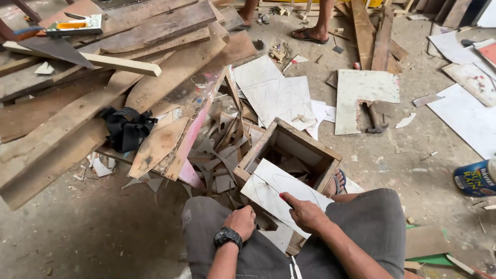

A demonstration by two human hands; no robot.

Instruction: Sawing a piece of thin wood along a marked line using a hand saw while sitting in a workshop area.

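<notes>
R hand [306, 212] grips white sheet [281, 194]; L hand [240, 222] fisted.

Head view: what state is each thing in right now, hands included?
White laminate sheet with drawn curves: lying across the box rim, tilted.
Square open-topped wooden box: upright, offcuts inside.
Left hand: fisted at the sheet's near edge, wristwatch on.
Right hand: pressed on the sheet, fingers around a red-tipped tool.
Claw hammer: lying flat on the floor.
Blue tin can: on its side.
</notes>
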